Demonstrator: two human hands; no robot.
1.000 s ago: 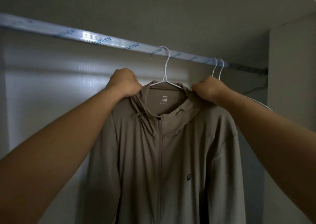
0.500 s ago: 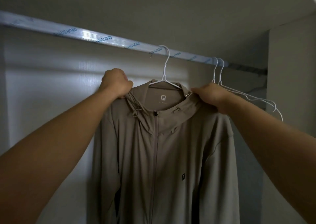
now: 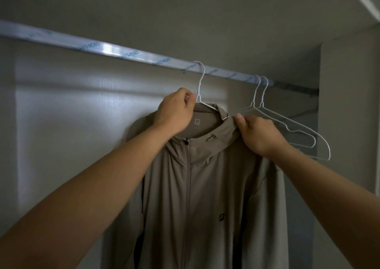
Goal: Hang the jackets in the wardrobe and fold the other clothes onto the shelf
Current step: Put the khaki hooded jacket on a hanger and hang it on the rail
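Mid-frame, the left hand (image 3: 174,112) pinches the white hanger (image 3: 200,87); the right hand (image 3: 258,134) grips the beige jacket (image 3: 205,186) collar

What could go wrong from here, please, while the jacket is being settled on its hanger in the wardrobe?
1. The right hand pinches the collar of the jacket close to the two empty hangers; a tug might snag them or push them along the rod.
2. The left hand grips at the neck of the white hanger; an upward nudge could unhook it from the rod.
3. The collar looks bunched, so the jacket may hang crooked.
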